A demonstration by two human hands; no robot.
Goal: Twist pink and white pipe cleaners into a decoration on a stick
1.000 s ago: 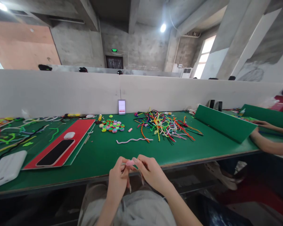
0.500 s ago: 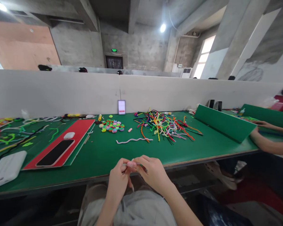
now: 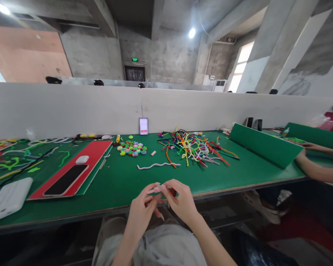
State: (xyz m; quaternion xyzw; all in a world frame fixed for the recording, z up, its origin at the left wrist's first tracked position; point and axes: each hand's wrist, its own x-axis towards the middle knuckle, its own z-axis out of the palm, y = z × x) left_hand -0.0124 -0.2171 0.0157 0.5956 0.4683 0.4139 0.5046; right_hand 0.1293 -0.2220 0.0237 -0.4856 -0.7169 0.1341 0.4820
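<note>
The left hand (image 3: 141, 207) and right hand (image 3: 181, 199) are nearly closed, both pinching a small pink fuzzy piece (image 3: 158, 189), which lies between their fingertips.

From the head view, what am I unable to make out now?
Head view only:
Pink piece: partly covered by the left hand and right hand
Upright phone: screen text too small
Fuzzy-stick pile: underside hidden by its top
Co-worker's nearer forearm: cut off by the right edge

Bare left forearm (image 3: 128, 238) and right forearm (image 3: 211, 238) rise from the bottom edge, converging at lower centre, where the left hand (image 3: 142, 208) and right hand (image 3: 181, 197) nearly meet, fingers (image 3: 153, 185) bent and pinching.
</note>
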